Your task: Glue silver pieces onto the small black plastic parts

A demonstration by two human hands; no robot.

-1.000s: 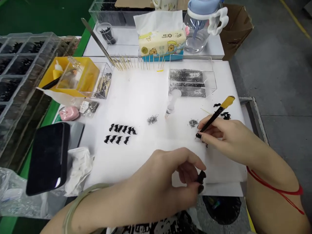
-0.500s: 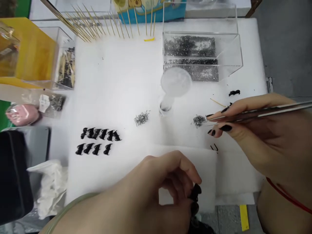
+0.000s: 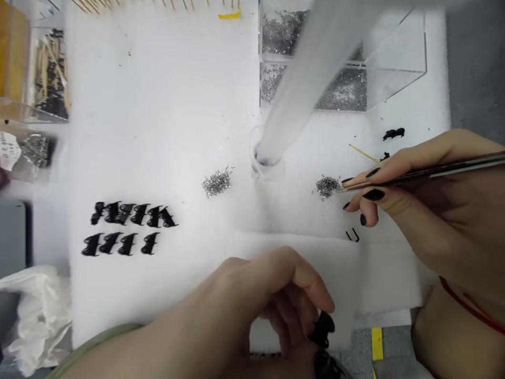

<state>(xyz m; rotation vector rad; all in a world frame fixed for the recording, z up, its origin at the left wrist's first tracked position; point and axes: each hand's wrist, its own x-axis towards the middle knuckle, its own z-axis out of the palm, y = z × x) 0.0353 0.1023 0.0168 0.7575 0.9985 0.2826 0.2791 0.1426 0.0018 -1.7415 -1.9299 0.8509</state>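
Pinched between the fingers of my left hand (image 3: 272,284), near the front edge of the white work surface, is a small black piece (image 3: 325,329) with a curved outline. My fingers hide part of it. My right hand (image 3: 414,195), with black nails, grips metal tweezers (image 3: 437,171) like a pen. The tweezer tips are together at the right edge of a small heap of dark, shiny bits (image 3: 327,187). To the left lies a second heap of silvery bits (image 3: 216,183). Two rows of small black scalloped pieces (image 3: 126,214) are laid out at the left.
A tall translucent tube (image 3: 303,84) stands between the heaps. Behind it is a clear box (image 3: 394,69) holding many shiny bits. A toothpick (image 3: 363,152) and black pieces (image 3: 393,133) lie at the right. White crumpled plastic (image 3: 39,310) sits at the lower left.
The view has come closer to the table, so the tube looms larger. The tweezer tips have narrowed and moved onto the edge of the dark heap. My left hand keeps its black piece.
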